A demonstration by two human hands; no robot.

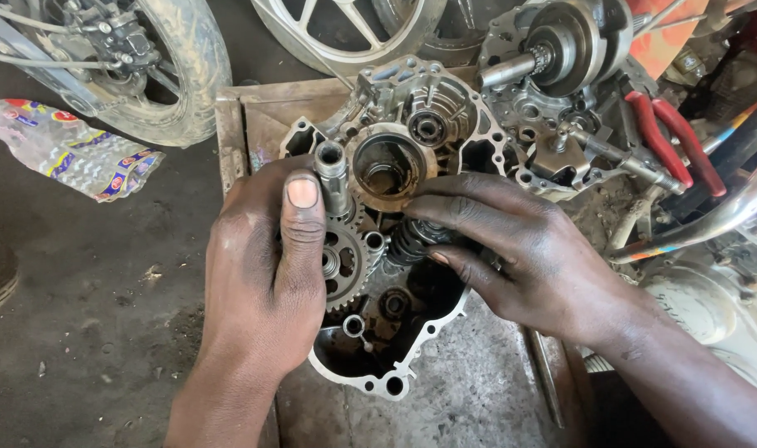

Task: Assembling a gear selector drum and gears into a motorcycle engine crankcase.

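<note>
An open aluminium engine case half (395,377) lies on a metal tray (478,398), with gears and bearings exposed inside. My left hand (262,282) grips a splined gear shaft (332,170) that stands upright with its toothed gears (345,265) in the case. My right hand (519,257) reaches in from the right, fingers closed around a dark gear cluster (411,239) beside that shaft. A large round bearing seat (388,166) sits just above both hands.
A second case half with a crankshaft (552,50) lies at the top right, red-handled pliers (673,141) beside it. A motorcycle wheel (138,58) and a crumpled plastic wrapper (63,149) lie on the dirty floor at left. Another engine (727,290) sits at right.
</note>
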